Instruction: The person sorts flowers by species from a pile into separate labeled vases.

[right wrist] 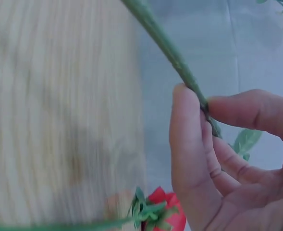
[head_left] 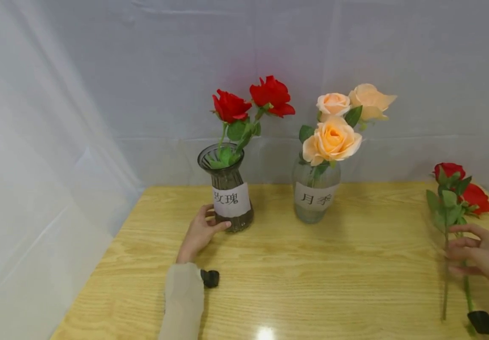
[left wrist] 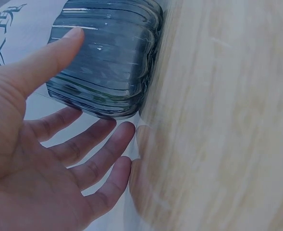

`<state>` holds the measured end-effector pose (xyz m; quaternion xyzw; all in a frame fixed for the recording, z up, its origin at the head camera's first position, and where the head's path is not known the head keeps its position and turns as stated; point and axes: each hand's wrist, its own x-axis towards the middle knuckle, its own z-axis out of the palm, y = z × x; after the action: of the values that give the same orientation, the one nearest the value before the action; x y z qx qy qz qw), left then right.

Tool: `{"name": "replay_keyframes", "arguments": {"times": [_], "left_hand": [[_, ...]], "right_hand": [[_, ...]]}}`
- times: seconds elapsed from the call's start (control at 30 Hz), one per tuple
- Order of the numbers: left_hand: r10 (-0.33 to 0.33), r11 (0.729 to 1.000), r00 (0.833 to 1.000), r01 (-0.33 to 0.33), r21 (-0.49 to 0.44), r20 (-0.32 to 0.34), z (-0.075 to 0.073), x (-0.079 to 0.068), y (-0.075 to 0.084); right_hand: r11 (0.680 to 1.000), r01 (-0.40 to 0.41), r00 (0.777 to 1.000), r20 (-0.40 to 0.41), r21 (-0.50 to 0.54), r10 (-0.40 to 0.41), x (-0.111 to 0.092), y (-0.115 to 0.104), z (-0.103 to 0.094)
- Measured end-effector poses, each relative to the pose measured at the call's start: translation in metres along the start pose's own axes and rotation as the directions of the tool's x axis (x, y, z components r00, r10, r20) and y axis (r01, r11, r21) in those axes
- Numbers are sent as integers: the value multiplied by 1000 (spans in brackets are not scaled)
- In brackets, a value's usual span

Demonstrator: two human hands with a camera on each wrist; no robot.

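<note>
Well right of the dark vase point(head_left: 227, 180), right hand point(head_left: 484, 252) pinches a rose point(head_left: 446, 281) by the stem, bloom end away from the person. Left hand point(head_left: 199, 233) is nearer, at the vase's left, fingers spread, thumb touching its base.

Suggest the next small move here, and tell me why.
I'd probably have the right hand lift the pinched stem toward the dark vase: a red bloom seems to top that stem, the vase contains matching red roses, and the left hand holds its lower part.
</note>
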<state>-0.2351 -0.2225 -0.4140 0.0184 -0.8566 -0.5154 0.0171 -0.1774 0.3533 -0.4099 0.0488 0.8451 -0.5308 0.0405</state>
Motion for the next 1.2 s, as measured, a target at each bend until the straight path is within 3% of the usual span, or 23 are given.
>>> {"name": "replay_keyframes", "arguments": {"times": [0.2,0.5,0.73,1.07,1.2], "left_hand": [[4,1000,1000,-4,1,4,1,0,0],[2,1000,1000,-2,7,-2,0,-1,1],[2,1000,1000,-2,10,-5,0,-1,0],[0,1000,1000,0,6,-2,1,1,-2],[5,1000,1000,-5,1,-2,1,1,-1]], "right_hand": [[989,-11,1000,12,146,9,6,0,5],[963,-50,998,39,263,41,3,-22,20],[894,-27,999,30,447,15,-1,-36,30],[790,21,1000,-14,613,-16,0,-44,43],[773,31,1000,-18,633,-25,0,-48,49]]}}
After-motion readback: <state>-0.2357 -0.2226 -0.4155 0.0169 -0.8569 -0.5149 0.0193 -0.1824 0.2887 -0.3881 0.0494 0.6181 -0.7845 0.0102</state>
